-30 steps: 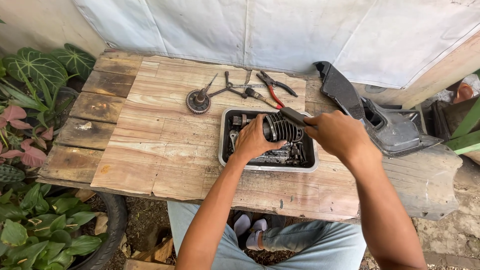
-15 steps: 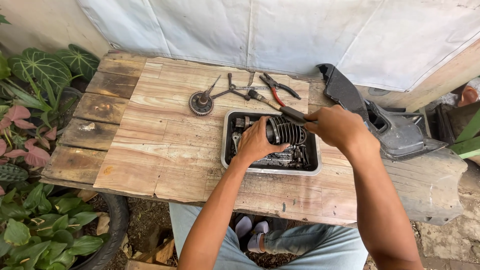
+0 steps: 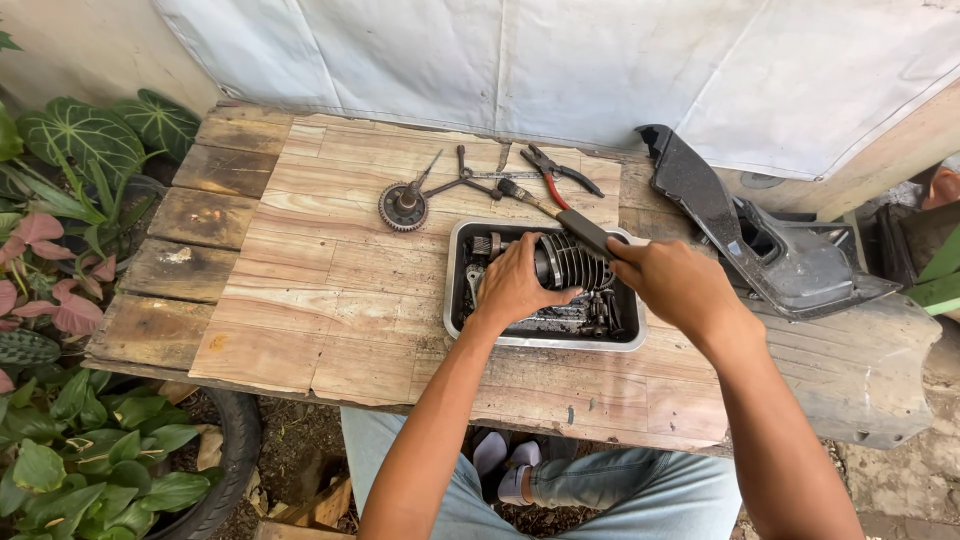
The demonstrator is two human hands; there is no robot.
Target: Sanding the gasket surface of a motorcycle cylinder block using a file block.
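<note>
Surface: wooden plank table (image 3: pixel 300 300) | on it: metal tray (image 3: pixel 545 342) near front edge | toothed gear (image 3: pixel 403 207) behind it | wrench (image 3: pixel 462 180), red-handled pliers (image 3: pixel 560 176) at back | black plastic cover (image 3: pixel 760 245) at right end

Your tray (image 3: pixel 455 300) sits on the table (image 3: pixel 300 290), holding the finned cylinder (image 3: pixel 575 262). Behind it lie pliers (image 3: pixel 560 175); the gear (image 3: pixel 403 207) lies behind-left, 1 plastic cover (image 3: pixel 760 240) right.

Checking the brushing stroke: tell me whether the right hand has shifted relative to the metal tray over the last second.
Barely. The right hand stays over the metal tray's right rim, holding the brush against the finned cylinder.
</note>
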